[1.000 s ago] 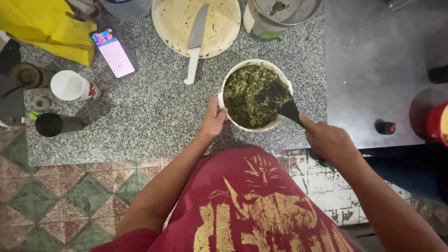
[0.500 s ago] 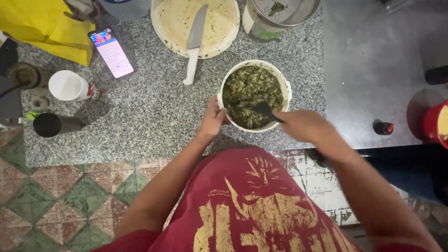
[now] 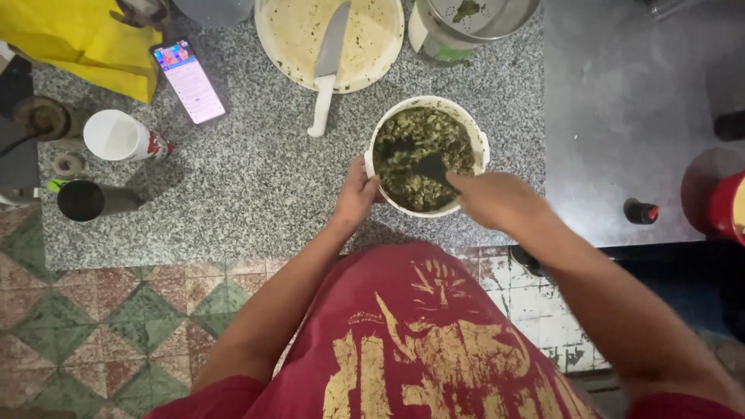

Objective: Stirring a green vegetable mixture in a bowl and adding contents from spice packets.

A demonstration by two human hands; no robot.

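Dark spoon [image 3: 429, 165] now buried deep in the green chopped mix, no longer at the bowl's right edge as a second ago; stirring well under way, judging by that. Long axis slanted, blade toward upper left, handle toward lower right into the right hand [image 3: 497, 200], closed around it. White bowl [image 3: 380, 140] on the speckled grey table [image 3: 256, 178], left hand [image 3: 357, 194] curled on its left rim. Beyond, round board [image 3: 372, 46] with knife [image 3: 330, 66], phone [image 3: 190, 81].
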